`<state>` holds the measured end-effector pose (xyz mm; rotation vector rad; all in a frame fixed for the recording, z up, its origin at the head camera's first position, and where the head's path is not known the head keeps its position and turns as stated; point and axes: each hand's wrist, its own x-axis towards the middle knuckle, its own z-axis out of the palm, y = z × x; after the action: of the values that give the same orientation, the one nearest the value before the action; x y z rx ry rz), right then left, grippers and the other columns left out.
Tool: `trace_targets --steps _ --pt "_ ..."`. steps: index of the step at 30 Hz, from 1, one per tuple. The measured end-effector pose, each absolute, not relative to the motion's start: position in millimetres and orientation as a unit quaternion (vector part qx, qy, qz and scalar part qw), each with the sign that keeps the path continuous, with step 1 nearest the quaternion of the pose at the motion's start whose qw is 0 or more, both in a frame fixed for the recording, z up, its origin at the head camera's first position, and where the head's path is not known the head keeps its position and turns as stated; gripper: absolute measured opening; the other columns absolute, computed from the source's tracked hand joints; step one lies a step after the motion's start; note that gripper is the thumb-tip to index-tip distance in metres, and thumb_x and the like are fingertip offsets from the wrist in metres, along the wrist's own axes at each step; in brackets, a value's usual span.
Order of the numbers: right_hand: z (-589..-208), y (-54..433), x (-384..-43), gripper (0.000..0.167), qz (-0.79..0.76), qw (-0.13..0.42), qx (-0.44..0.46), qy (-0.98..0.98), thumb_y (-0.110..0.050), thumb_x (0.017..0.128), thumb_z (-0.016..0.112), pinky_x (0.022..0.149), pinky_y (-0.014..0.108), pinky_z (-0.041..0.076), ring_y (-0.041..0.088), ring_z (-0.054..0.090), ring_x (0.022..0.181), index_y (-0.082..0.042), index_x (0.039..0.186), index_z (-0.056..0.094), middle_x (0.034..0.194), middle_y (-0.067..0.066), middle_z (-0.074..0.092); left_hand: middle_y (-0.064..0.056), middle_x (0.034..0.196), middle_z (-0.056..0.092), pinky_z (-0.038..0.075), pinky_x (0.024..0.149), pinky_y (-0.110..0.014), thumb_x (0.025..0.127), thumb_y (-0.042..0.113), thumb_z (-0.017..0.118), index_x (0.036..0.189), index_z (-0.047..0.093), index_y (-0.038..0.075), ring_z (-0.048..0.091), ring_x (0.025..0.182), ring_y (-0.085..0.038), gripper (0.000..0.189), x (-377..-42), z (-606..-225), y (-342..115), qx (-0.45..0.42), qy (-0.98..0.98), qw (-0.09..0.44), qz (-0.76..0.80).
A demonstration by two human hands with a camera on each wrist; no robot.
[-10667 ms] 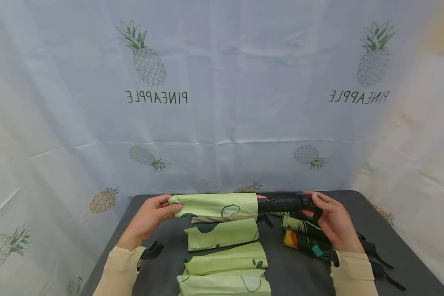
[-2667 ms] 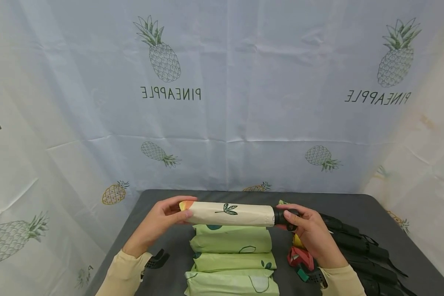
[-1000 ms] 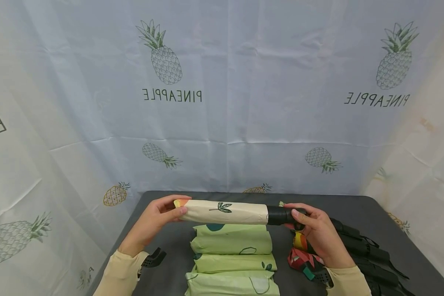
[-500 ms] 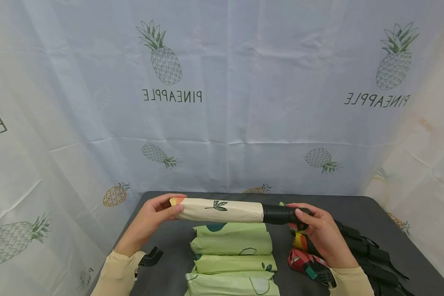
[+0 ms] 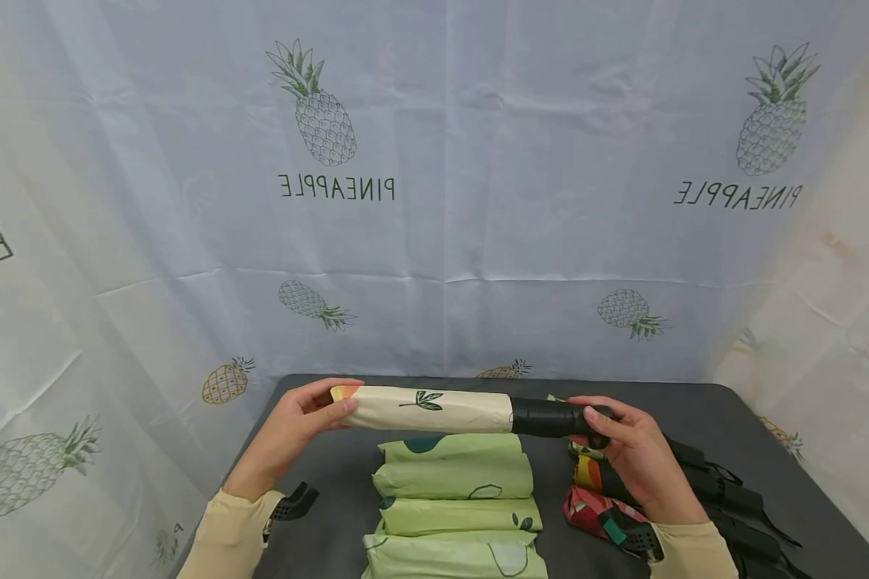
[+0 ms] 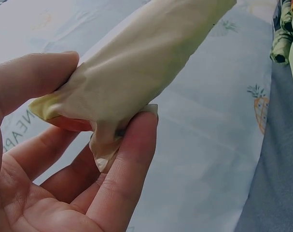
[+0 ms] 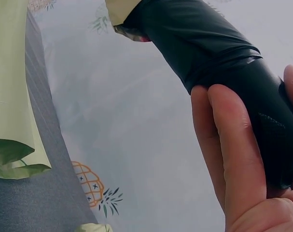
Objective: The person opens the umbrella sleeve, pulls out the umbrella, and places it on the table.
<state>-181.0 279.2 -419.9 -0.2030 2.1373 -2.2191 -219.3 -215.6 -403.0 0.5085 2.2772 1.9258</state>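
Note:
My left hand [image 5: 286, 434] pinches the closed end of a cream fabric sleeve [image 5: 471, 411] printed with a dark leaf and an orange corner. In the left wrist view, the thumb and fingertips grip the bunched cloth at that end [image 6: 105, 130]. Out of the sleeve's other end comes a folded black umbrella [image 5: 546, 417], its far part hidden inside. My right hand [image 5: 640, 450] holds the umbrella by its handle end, fingers and thumb around it in the right wrist view. Sleeve and umbrella hang level above the table, in front of several flat green sleeves [image 5: 456, 474].
Several folded umbrellas [image 5: 739, 490] with black wrist straps lie on the right side of the grey table [image 5: 333, 482], partly behind my right forearm. One shows a red patterned canopy [image 5: 594, 508]. A pineapple-print curtain [image 5: 434, 225] hangs behind and at both sides.
Earlier, I held a green sleeve with a different umbrella. Since then the hands have moved apart on the cream sleeve: it has slid left, and a longer black stretch of umbrella shows.

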Motion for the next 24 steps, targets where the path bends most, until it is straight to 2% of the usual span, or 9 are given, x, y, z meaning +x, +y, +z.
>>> trace_targets --steps 6,17,24 --pt "-421.5 282.1 -181.5 0.031 -0.724 0.026 -0.072 0.686 -0.02 0.117 0.053 0.098 0.029 0.064 0.014 0.077 0.109 -0.021 0.14 0.073 0.131 -0.013 0.067 -0.004 0.127 0.072 0.066 0.097 -0.037 0.109 0.021 0.068 0.149 0.063 0.004 0.073 0.11 -0.02 0.044 -220.1 -403.7 -219.7 0.161 0.748 0.047 0.642" --pt "-421.0 287.2 -182.3 0.031 -0.727 0.014 -0.069 0.683 -0.018 0.116 0.053 0.098 0.026 0.064 0.011 0.076 0.11 -0.019 0.14 0.073 0.132 -0.013 0.065 -0.002 0.126 0.071 0.066 0.096 -0.035 0.109 0.021 0.068 0.151 0.06 0.0 0.072 0.109 -0.017 0.047 -220.7 -402.5 -222.1 0.161 0.75 0.042 0.641" --pt "-420.7 289.6 -182.0 0.034 -0.73 0.014 -0.07 0.68 -0.018 0.117 0.053 0.098 0.024 0.063 0.01 0.075 0.111 -0.011 0.145 0.07 0.133 -0.013 0.065 -0.001 0.126 0.071 0.066 0.095 -0.032 0.109 0.022 0.068 0.152 0.058 -0.001 0.071 0.109 -0.016 0.05 -220.0 -402.2 -222.3 0.158 0.752 0.041 0.639"
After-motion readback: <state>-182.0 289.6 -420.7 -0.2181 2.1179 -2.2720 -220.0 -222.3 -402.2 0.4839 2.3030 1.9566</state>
